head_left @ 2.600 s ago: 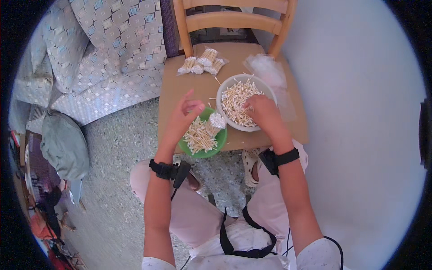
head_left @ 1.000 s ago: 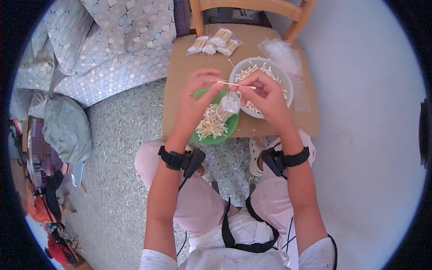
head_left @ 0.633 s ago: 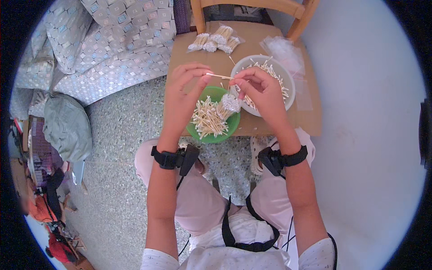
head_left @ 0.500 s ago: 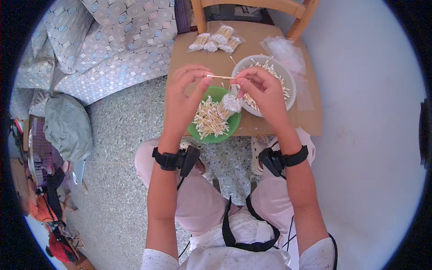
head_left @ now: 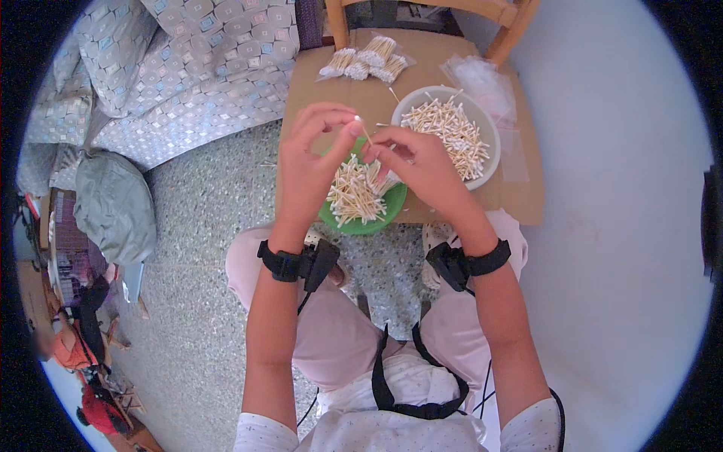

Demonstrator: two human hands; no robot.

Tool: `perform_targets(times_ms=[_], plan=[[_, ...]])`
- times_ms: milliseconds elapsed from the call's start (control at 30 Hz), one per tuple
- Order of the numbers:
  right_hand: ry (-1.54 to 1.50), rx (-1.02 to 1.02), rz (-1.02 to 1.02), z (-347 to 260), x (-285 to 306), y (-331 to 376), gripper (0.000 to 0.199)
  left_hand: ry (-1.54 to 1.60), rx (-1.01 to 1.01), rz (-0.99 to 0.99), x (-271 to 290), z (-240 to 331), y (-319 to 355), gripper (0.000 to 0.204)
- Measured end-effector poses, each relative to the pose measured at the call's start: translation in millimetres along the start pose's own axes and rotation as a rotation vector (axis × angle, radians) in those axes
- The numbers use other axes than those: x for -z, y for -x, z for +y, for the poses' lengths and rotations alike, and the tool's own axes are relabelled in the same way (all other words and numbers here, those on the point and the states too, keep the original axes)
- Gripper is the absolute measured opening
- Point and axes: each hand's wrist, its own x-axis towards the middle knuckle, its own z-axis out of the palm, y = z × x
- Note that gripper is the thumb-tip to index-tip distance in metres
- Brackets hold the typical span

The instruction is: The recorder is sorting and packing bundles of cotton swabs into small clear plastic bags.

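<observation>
Left hand pinches a thin wooden cotton swab near its white upper tip, thumb and forefinger closed on it, while the right hand grips the same stick lower down with its fingertips. Both hands are raised together over the front edge of the seat. That swab runs on a slant: its long axis goes from upper left to lower right, the white tip pointing up and away from the person, the lower end lost behind the right hand's fingers. Whether the right hand also holds a small clear bag I cannot tell, though something pale and glossy shows just below its fingers.

Directly under the hands sits a round green plastic plate heaped with more swabs lying mostly crosswise, its near rim hanging slightly over the seat's edge. Just to its right, touching or nearly so, stands a round white bowl filled with a loose pile of swabs. Both rest on the flat brown seat of a wooden chair. Farther back on the seat lie several small clear packets of bundled swabs, and at the right a stack of empty clear plastic bags. Each wrist wears a black strap with a small device.
</observation>
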Motion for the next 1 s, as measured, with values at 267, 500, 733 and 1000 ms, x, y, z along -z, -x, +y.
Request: perform_targets(times_ms=[267,500,733,1000], plan=[[-0.387,0.027,0.27,11,25,-5,0.025,-0.085,-0.063,0.005,0,0,-5,0.011],[0.432,0.048,0.231,19,57,-1,0.027,-0.208,0.005,-0.199,3,-28,9,0.022],[0.799,-0.282,0.005,31,106,34,0.021,-0.17,-0.163,-0.359,-72,-35,36,0.09],[0.567,0.042,0.027,29,75,25,0.012,-0.251,-0.237,-0.379,-60,-25,27,0.086]])
